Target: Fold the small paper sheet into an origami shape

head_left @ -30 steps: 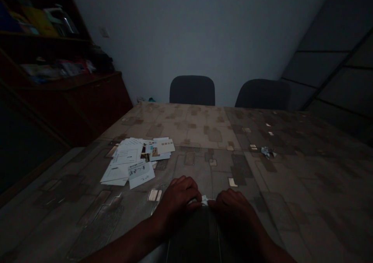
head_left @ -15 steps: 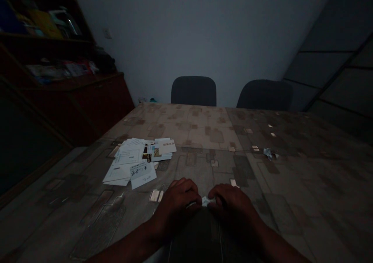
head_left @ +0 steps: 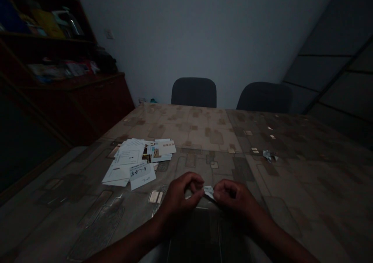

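Near the table's front, my left hand (head_left: 182, 196) pinches the left end of a small crumpled piece of paper (head_left: 208, 191) between thumb and forefinger. The opposite end is gripped by the closed fingers of my right hand (head_left: 236, 197). The pale, creased paper shows in the short gap between both hands; its ends are hidden by my fingertips. A pile of printed cards (head_left: 125, 169) lies on the patterned tablecloth (head_left: 186, 128), beyond my left hand and to its left.
Farther right on the table sits another crumpled scrap (head_left: 268, 156). Two dark chairs (head_left: 194, 92) stand behind the far edge, against a pale wall (head_left: 198, 29). At the left, a dark red cabinet (head_left: 99, 103) with filled shelves flanks the table.
Both hands have risen slightly and their fingers have shifted into looser pinches. More of the crumpled paper shows between them. The card pile and the other scrap remain where they were.
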`<state>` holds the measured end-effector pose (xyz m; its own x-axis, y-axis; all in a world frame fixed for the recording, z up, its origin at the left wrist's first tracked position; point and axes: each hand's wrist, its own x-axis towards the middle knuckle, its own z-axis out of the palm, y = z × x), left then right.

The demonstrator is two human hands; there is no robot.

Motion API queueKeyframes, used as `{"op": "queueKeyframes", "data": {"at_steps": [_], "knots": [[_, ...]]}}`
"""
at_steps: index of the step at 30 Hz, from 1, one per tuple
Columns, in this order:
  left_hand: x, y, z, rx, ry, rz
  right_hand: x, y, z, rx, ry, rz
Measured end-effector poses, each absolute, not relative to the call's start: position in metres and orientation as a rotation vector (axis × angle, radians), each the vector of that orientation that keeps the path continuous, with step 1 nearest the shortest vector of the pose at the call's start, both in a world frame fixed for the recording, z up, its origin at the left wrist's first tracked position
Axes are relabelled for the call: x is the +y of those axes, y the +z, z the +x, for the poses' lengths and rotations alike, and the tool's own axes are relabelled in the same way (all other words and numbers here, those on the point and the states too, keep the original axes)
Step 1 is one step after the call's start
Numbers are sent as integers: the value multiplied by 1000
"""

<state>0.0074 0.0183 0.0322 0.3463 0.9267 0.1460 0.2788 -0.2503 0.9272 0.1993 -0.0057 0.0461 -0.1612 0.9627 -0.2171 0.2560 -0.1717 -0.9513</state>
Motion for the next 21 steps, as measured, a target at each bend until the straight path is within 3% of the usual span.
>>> {"op": "queueKeyframes", "data": {"at_steps": [6,21], "knots": [[14,35,14,887,842,1220,-10,57,199,-1160,1505,-1351],[3,43,16,828,833,951,-21,54,186,-961,1657,-1229]]}}
